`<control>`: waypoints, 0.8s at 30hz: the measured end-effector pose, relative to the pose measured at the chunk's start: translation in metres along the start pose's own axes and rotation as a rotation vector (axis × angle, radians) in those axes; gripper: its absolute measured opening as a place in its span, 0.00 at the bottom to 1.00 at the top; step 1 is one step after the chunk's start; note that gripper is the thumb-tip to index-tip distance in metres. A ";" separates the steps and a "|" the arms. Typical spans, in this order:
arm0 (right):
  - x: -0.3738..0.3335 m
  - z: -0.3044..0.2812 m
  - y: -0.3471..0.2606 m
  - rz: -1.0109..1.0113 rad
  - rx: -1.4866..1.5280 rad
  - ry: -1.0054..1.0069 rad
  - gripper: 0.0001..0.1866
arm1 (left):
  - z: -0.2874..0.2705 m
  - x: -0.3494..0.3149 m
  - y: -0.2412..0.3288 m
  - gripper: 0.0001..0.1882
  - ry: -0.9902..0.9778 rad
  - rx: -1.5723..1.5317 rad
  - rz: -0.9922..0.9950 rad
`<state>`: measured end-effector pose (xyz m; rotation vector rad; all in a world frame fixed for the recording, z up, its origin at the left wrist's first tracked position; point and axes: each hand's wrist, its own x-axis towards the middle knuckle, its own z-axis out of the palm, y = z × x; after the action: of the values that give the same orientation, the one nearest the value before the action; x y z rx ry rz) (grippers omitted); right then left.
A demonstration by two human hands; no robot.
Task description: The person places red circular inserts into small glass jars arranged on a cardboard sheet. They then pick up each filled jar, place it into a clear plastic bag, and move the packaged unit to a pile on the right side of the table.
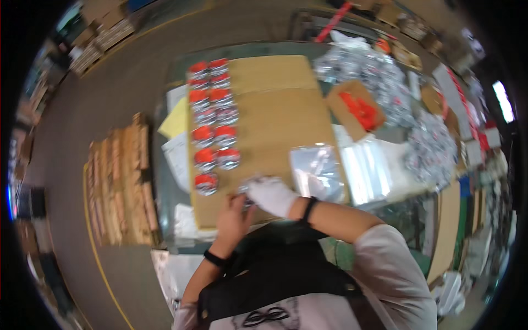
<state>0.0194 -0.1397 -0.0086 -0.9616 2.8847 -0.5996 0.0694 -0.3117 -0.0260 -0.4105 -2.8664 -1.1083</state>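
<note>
Close to the near edge of a cardboard sheet (275,121), my two hands meet over a small, shiny, silvery piece (247,204) that is blurred and mostly hidden by fingers. My bare left hand (234,217) pinches it from the left. In a white glove, my right hand (272,195) reaches in from the right, its fingertips bent down at the same piece. Ahead of my hands, two columns of round silvery pieces with red tops (205,183) line the sheet's left side. Just right of my gloved hand lies a stack of clear plastic bags (316,170).
A small open carton (355,110) of red pieces sits right of the sheet. Beyond it are heaps of silvery wrapped pieces (434,148) and more clear plastic film (366,170). Papers (177,157) stick out at the left. A wooden pallet (122,181) lies on the floor.
</note>
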 end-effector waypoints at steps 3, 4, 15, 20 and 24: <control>0.020 -0.001 0.015 -0.059 0.112 -0.175 0.07 | 0.014 0.010 -0.020 0.18 -0.003 0.037 0.054; 0.013 -0.013 0.013 -0.001 0.238 -0.142 0.08 | 0.023 0.000 -0.050 0.20 0.064 -0.080 -0.064; -0.322 -0.223 0.289 0.904 -0.026 1.019 0.16 | 0.086 0.091 0.174 0.12 -0.265 -0.284 -0.046; -0.428 -0.307 0.458 1.549 -0.535 0.396 0.08 | 0.189 0.120 0.196 0.18 -0.309 0.098 -0.040; -0.407 -0.306 0.485 1.539 -0.658 0.228 0.13 | 0.198 0.102 0.174 0.22 -0.233 0.243 -0.242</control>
<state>0.0235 0.5600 0.0605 1.4205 2.8593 0.4050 0.0274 -0.0331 -0.0461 -0.1938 -3.2757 -0.7651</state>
